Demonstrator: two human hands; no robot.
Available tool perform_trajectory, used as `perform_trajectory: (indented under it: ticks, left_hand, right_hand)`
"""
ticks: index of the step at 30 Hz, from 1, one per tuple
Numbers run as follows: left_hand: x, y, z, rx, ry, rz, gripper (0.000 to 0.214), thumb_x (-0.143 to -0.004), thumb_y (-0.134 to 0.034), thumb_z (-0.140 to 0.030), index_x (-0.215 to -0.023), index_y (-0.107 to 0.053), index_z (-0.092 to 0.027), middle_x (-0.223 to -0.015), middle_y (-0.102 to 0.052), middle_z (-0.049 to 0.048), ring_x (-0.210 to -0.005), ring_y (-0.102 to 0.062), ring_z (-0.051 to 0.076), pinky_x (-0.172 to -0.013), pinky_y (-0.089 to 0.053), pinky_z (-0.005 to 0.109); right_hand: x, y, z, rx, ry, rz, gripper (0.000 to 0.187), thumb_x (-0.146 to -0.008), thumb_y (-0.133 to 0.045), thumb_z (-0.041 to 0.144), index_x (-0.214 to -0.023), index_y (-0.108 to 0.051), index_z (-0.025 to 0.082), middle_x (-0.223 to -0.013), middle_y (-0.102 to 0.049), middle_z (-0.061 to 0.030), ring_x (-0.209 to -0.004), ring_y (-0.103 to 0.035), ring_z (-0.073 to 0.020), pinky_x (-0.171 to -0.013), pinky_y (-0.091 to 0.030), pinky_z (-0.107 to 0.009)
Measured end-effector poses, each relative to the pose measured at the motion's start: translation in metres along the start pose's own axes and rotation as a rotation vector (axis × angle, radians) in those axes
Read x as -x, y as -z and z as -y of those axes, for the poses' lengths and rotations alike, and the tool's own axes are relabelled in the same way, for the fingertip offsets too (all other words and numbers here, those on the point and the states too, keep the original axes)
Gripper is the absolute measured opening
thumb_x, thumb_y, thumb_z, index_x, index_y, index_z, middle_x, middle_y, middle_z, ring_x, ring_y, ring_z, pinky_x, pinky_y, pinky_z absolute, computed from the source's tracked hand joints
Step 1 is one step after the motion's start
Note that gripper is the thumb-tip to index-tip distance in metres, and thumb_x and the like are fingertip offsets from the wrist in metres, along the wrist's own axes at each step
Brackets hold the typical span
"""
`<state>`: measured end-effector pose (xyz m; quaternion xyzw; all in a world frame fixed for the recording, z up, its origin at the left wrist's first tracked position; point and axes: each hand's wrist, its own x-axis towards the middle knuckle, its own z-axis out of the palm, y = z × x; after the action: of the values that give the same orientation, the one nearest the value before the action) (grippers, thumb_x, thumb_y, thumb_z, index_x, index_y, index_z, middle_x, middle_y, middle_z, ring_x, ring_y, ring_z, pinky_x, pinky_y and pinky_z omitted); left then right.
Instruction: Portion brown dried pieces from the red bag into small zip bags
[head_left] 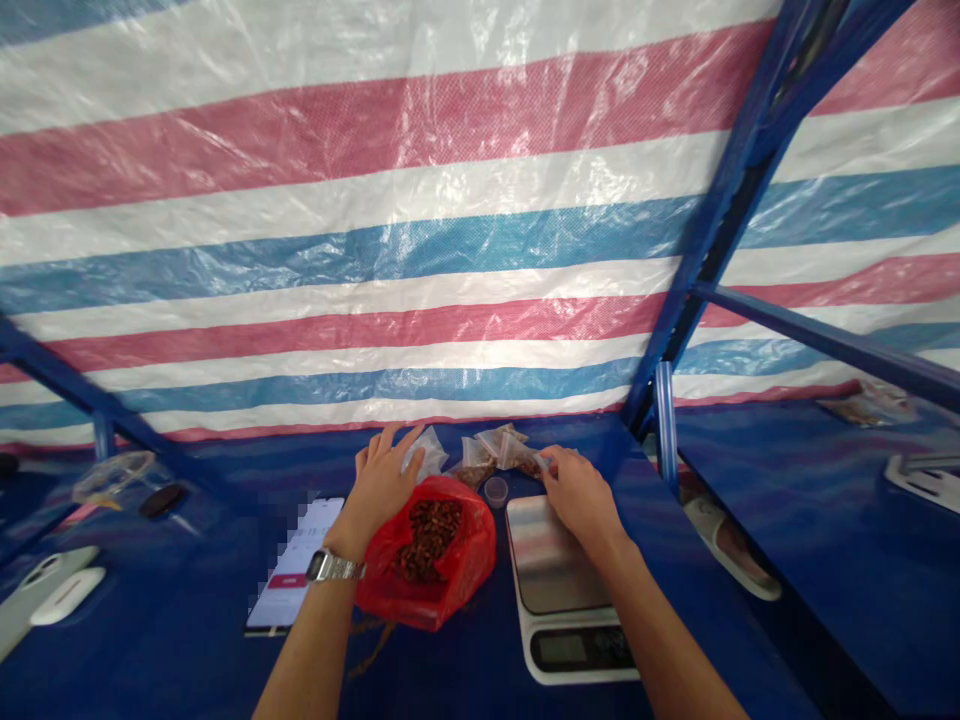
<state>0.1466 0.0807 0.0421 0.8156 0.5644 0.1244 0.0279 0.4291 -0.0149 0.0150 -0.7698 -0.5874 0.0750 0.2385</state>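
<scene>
Blue covers the bench, and at its far left a white case lies beside a pale phone. Next comes a lit phone, its long axis pointing away from the person, just left of the watch on the left wrist. The left hand has its fingers spread apart, the thumb over the near edge of a clear bag (whether it presses on it, I cannot tell). That clear bag lies immediately right of the left hand, behind the red bag. The red bag's open mouth, with brown pieces inside, sits between the forearms, nearer the person than the left hand and closer to it than to the right. Behind, to the right, small packets lie bunched, with a little cup in front of them. The right hand reaches the right end of that bunch, fingers curled at a packet's corner; I cannot tell if they pinch it. Below that hand is the scale, partly hidden by the right forearm, its long axis running away from the person.
</scene>
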Motion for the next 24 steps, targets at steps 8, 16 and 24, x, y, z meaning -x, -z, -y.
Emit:
perform_trajectory:
  ticks: [8,16,24]
  left_hand:
    - [0.001,-0.026,0.004,-0.046,-0.007,0.144,0.048,-0.102,-0.036,-0.022,-0.142,-0.060,-0.031,-0.148,-0.060,0.0103,-0.133,-0.052,0.029,-0.106,-0.043,0.050]
    - [0.004,0.004,-0.017,0.135,0.034,-0.145,0.049,-0.104,-0.035,-0.035,-0.147,-0.055,-0.022,-0.155,-0.052,0.0151,-0.142,-0.043,0.037,-0.115,-0.031,0.061]
    - [0.044,0.033,-0.111,1.147,-0.137,0.164,0.036,-0.101,-0.048,-0.053,-0.088,-0.060,-0.021,-0.078,-0.064,0.0001,-0.075,-0.061,0.016,-0.072,-0.050,0.027]
  right_hand:
    - [-0.008,-0.003,-0.008,-0.240,-0.104,-0.005,0.029,-0.084,-0.054,0.009,-0.104,-0.072,0.022,-0.081,-0.076,-0.0048,-0.079,-0.072,-0.0228,-0.069,-0.044,-0.030]
    - [-0.008,0.040,-0.014,-1.178,-0.355,-0.058,0.053,-0.064,-0.087,0.042,-0.105,-0.069,0.015,-0.072,-0.074,-0.0028,-0.061,-0.065,-0.0175,-0.063,-0.052,-0.031]
    - [0.024,0.048,0.064,-1.332,-0.036,0.185,0.046,-0.065,-0.091,0.046,-0.094,-0.065,0.021,-0.075,-0.075,-0.0002,-0.065,-0.069,-0.0179,-0.066,-0.057,-0.032]
